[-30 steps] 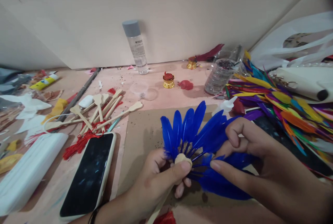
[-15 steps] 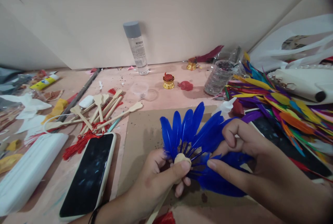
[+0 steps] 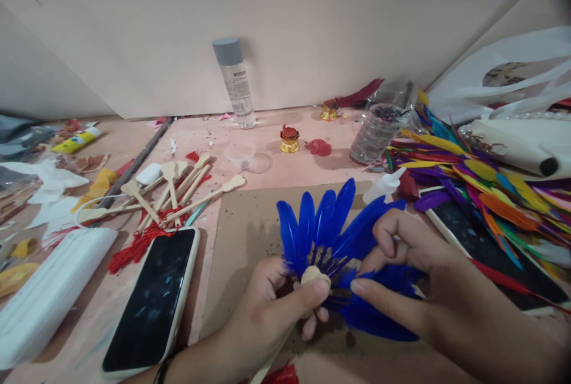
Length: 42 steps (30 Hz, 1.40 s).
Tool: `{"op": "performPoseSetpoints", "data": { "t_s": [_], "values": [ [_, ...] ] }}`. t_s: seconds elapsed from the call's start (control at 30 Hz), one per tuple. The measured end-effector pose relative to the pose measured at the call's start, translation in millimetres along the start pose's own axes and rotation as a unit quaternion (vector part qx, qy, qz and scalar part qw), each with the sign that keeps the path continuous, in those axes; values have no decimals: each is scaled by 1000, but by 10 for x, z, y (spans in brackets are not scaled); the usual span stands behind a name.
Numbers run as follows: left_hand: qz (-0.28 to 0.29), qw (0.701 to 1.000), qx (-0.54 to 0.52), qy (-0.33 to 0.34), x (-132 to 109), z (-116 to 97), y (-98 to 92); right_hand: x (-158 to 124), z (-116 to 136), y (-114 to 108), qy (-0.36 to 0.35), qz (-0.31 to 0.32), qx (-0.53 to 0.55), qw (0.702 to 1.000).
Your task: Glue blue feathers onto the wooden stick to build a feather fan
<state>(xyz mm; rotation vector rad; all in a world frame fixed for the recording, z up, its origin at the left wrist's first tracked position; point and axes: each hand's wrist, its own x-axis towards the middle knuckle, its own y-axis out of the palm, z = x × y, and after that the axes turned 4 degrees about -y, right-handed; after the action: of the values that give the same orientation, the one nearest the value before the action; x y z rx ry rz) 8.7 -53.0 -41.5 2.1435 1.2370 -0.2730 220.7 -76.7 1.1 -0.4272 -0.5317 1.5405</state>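
Observation:
Low over a sheet of brown cardboard (image 3: 241,235), blue feathers (image 3: 328,217) spread in a fan around the heart-shaped head of a wooden stick (image 3: 314,275). My left hand (image 3: 272,301) is closed on that head, its thumb pressed on the front and fingers behind. The stick's handle runs down toward the bottom edge, beside a red tassel (image 3: 283,375). On the right side of the fan, my right hand (image 3: 414,271) pinches a blue feather (image 3: 375,280) between thumb and fingers. Its inner end points at the stick head; whether it is attached there cannot be made out.
Left lie a phone (image 3: 151,301), a white box-like object (image 3: 53,295) and several wooden sticks (image 3: 169,185) with red tassels. Behind stand a clear bottle (image 3: 236,87) and a gold ornament (image 3: 289,139). Right are a glue bottle (image 3: 383,186), colourful feathers (image 3: 499,194) and a tablet-like dark panel (image 3: 473,235).
The fan and both hands have shifted slightly downward. My right hand has moved a little left, closer to the stick head, still pinching the feather.

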Motion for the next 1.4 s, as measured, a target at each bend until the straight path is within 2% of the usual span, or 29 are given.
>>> {"op": "performPoseSetpoints", "data": {
  "t_s": [0.07, 0.2, 0.4, 0.53, 0.77, 0.87, 0.97, 1.0, 1.03, 1.13, 1.2, 1.4],
  "values": [
    [-2, 1000, 0, -1, -9, 2, 9, -9, 13, 6, 12, -7, 15, 1000],
    [-24, 1000, -5, -10, -21, -1, 26, 4, 34, 1, 24, 19, 65, 997],
    [-28, 999, -16, 0, -14, -12, 24, 17, 35, 14, 36, -9, 89, 995],
    [-30, 999, -25, -3, -14, -17, 31, 8, 59, -5, 46, 1, 113, 992],
    [-28, 999, -36, 8, 10, 24, 12, 18, 4, -37, 62, -5, 100, 993],
    [-28, 997, -69, 28, 25, 37, 1, 62, -75, -50, 89, -46, 198, 975],
    [-47, 990, -127, 29, 24, 26, 17, 120, -123, 17, 78, -136, 327, 932],
    [-53, 988, -143, 30, 20, 19, 28, 130, -125, 69, 74, -147, 358, 919],
    [-58, 986, -154, 32, 15, 12, 42, 132, -122, 135, 74, -138, 383, 910],
    [-59, 984, -163, 46, -2, 1, 82, 80, -100, 361, 100, 5, 447, 889],
    [-49, 986, -150, 48, -11, 6, 96, 19, -95, 480, 127, 55, 449, 883],
    [-49, 991, -108, 62, 4, 44, 90, -76, -128, 601, 139, -13, 466, 874]
  ]
}}
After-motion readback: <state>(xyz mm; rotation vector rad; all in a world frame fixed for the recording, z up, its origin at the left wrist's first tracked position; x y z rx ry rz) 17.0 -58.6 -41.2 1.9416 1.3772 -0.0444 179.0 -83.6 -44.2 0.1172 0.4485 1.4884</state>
